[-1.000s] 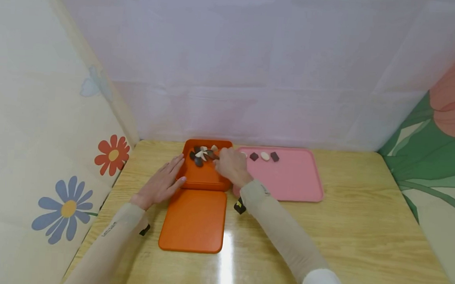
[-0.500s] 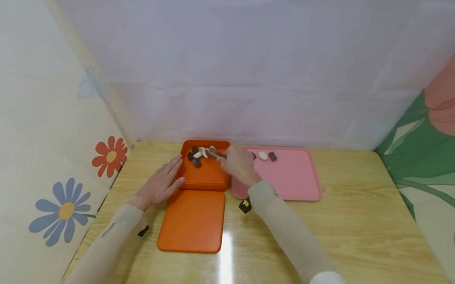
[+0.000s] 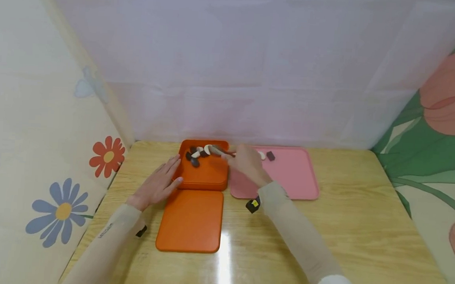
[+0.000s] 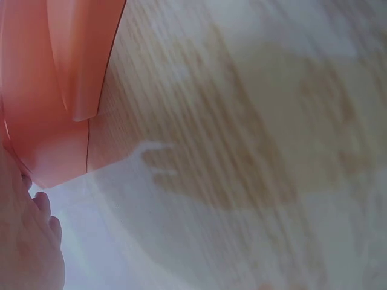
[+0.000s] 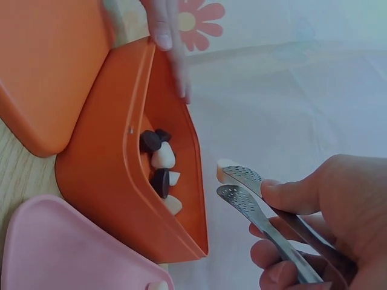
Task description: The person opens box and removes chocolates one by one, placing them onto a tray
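Note:
My right hand [image 3: 246, 162] grips metal tongs [image 5: 284, 232], its thumb on one arm and its fingers round the other. The perforated tips stand a little apart over the orange box [image 3: 206, 175], and a cream-white piece [image 5: 222, 171] shows at the upper tip. Inside the box lie dark pieces [image 5: 159, 182] and white pebble-like pieces [image 5: 163, 156]. Against the box's left wall rests my left hand [image 3: 157, 185], its fingers stretched out along the rim. In the left wrist view only part of that hand [image 4: 27, 235] shows, beside the box's outer wall.
A pink tray [image 3: 287, 180] stands to the right of the box, with a dark block [image 3: 271, 156] and a white piece [image 3: 262, 155] near its back edge; my right hand hides part of it. An orange lid [image 3: 190, 222] lies flat in front. Behind the table [image 3: 323, 234] hangs pale cloth.
My right hand has drawn back to the right with the tongs, whose tips have left the heap of pieces with a white piece at them. My left hand keeps its place on the box.

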`<state>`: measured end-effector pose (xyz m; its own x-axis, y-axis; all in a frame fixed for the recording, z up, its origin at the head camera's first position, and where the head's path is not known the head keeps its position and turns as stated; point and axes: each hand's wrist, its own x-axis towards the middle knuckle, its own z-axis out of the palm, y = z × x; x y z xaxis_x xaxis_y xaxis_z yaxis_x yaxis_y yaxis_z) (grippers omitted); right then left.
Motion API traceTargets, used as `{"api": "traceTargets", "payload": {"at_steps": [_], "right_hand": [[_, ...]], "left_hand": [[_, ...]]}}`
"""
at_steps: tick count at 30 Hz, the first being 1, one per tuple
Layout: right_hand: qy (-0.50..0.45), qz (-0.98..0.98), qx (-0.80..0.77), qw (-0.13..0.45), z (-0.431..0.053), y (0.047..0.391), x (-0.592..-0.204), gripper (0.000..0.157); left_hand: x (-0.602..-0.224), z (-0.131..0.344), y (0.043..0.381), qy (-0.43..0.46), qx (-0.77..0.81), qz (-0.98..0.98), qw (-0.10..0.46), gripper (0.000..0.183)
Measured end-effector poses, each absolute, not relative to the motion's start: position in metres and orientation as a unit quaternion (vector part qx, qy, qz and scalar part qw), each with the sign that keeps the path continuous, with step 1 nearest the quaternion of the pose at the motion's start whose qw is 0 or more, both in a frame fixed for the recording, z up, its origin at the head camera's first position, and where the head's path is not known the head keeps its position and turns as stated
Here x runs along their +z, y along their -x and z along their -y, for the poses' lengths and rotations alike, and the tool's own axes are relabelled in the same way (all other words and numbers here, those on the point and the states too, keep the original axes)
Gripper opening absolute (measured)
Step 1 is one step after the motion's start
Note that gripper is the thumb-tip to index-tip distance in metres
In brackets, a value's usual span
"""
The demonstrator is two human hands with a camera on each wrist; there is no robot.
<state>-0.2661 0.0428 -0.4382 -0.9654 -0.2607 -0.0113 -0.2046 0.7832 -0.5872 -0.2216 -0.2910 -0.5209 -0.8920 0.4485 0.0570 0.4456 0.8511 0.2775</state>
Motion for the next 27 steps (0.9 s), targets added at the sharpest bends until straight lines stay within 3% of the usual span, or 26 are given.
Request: {"api": "traceTargets", "payload": {"at_steps": [27], "right_hand": [[0.085, -0.924, -0.37, 0.041, -0.131, 0.261, -0.454, 0.035]], "left_hand": [[-0.516, 0.289, 0.221, -0.23, 0.127, -0.965, 0.012, 0.075]]}}
